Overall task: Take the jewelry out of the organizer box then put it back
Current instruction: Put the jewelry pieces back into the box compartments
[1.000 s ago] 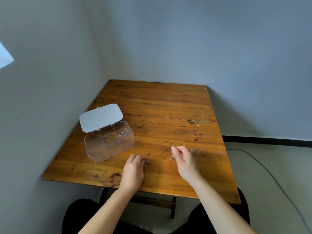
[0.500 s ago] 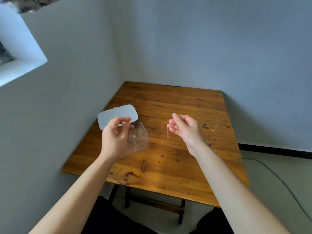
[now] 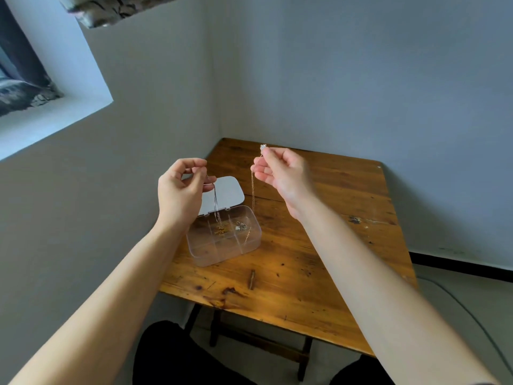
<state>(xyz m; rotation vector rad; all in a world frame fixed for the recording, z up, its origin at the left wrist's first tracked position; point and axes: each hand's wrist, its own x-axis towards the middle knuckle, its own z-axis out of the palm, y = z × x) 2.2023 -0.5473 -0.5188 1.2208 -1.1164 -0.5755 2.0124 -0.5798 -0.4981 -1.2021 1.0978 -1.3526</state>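
A clear plastic organizer box [image 3: 222, 252] with its lid [image 3: 225, 194] flipped open stands on the left part of the wooden table [image 3: 311, 262]. Small gold and silver jewelry pieces [image 3: 231, 227] lie in its back compartments. My left hand [image 3: 180, 190] is raised above the box and pinches a thin silver chain [image 3: 216, 207] that hangs down into a back compartment. My right hand [image 3: 280, 173] is raised to the right of it and pinches a thin gold chain [image 3: 252, 195] by its pendant end; its lower end reaches the box's right side.
Grey walls close in the table on the left and at the back. A window recess [image 3: 41, 87] is at upper left. A dark knot mark [image 3: 252, 279] lies near the table's front edge. A cable [image 3: 472, 309] runs on the floor at right.
Both hands have risen from the tabletop, each lifting a chain, and moved over the box. The view has tilted up and to the left.
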